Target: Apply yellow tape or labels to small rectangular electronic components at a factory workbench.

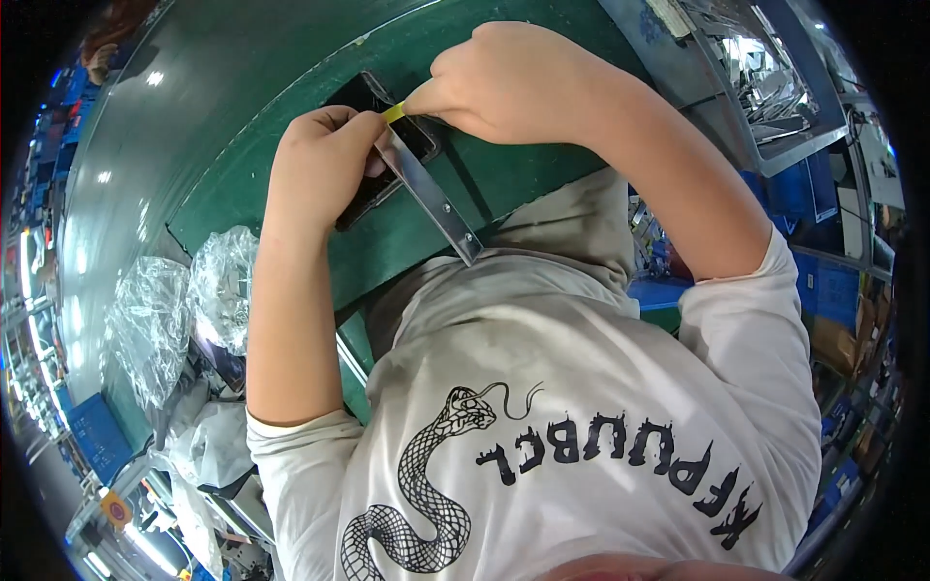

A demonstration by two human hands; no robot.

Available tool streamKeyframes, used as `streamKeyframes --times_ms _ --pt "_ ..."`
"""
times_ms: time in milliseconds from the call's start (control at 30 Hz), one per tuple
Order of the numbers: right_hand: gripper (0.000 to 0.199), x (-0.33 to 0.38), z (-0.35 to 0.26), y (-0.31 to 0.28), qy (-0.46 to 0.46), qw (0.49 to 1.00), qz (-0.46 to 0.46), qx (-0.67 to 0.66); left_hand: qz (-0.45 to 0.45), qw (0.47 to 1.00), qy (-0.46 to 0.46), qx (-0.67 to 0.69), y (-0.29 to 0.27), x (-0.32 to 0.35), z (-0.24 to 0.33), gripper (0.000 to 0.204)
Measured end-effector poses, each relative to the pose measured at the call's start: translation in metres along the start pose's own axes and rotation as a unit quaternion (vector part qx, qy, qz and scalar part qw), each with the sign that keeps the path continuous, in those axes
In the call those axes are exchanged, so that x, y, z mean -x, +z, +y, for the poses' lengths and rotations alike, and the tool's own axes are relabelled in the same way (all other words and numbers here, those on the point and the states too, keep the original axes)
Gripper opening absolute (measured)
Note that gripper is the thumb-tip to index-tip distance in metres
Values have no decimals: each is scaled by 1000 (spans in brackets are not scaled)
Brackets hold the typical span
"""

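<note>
My left hand (pixel 318 169) is closed on the upper end of a flat metal strip (pixel 431 198) with small screws or rivets along its lower part. From there the strip slants down toward my shirt. A short piece of yellow tape (pixel 393 113) lies at that upper end, between my two hands. My right hand (pixel 513 85) pinches the other end of the tape between thumb and forefinger. Under the left hand and the strip, a black flat object (pixel 361 95) rests on the green tabletop (pixel 320 257); my hand covers much of it, so its kind is unclear.
Crumpled clear plastic bags (pixel 150 324) lie at the left. At the upper right stands a grey bin (pixel 809 145) holding many shiny metal pieces. A blue bin (pixel 819 290) is at the right, with a blue panel (pixel 99 441) at the lower left.
</note>
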State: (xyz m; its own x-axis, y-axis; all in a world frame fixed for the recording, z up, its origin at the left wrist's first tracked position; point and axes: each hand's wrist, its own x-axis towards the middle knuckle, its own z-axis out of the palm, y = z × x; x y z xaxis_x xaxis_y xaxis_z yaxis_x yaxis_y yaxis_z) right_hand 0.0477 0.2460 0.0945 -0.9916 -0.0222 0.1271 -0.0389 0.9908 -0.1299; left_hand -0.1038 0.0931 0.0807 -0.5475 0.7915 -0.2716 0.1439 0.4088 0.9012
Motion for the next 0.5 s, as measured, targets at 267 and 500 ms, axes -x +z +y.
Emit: streamKeyframes --times_ms 267,500 --pt "24 -11 17 22 -1 996 48 -75 23 997 -31 -69 -1 -19 -5 23" --pt "26 -2 16 39 37 994 64 -81 59 987 0 -149 5 -14 0 30"
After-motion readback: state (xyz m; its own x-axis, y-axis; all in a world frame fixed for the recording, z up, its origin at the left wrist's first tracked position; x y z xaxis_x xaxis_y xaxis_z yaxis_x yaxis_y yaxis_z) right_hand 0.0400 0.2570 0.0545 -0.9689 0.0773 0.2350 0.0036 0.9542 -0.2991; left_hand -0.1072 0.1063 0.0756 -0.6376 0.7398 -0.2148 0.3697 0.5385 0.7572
